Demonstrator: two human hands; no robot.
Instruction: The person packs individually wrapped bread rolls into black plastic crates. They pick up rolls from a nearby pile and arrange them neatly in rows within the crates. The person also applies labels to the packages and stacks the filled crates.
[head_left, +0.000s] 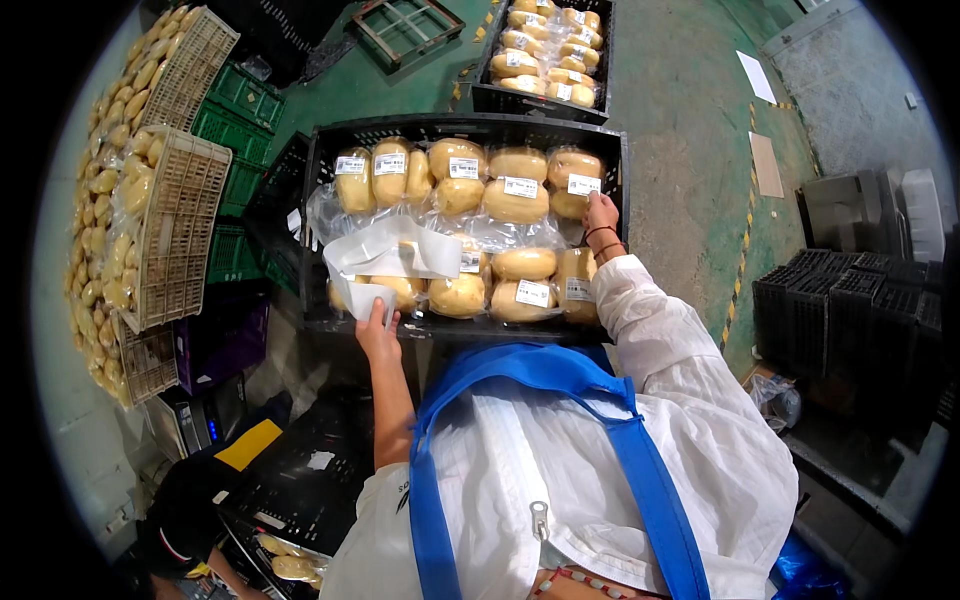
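Observation:
My left hand (380, 334) grips one end of a white strip of label backing paper (420, 247). That strip curls across the lower left packs in a black plastic crate (465, 328). Two rows of potatoes (516, 202) in clear plastic bags lie in the crate, most bearing white printed labels. At the upper right pack (574, 161), the fingertips of my right hand (602, 217) pinch the lower corner of a white label (583, 184). The label lies against the bag; I cannot tell whether it is stuck down. Backing paper hides some lower left packs.
Beyond stands another black crate (480, 101) of labelled packs. To the left, beige crates (180, 225) of potatoes stand beside stacked green crates (238, 139). Black crates (806, 315) are stacked at right. Another person (180, 517) is at lower left, beside a dark crate (300, 487).

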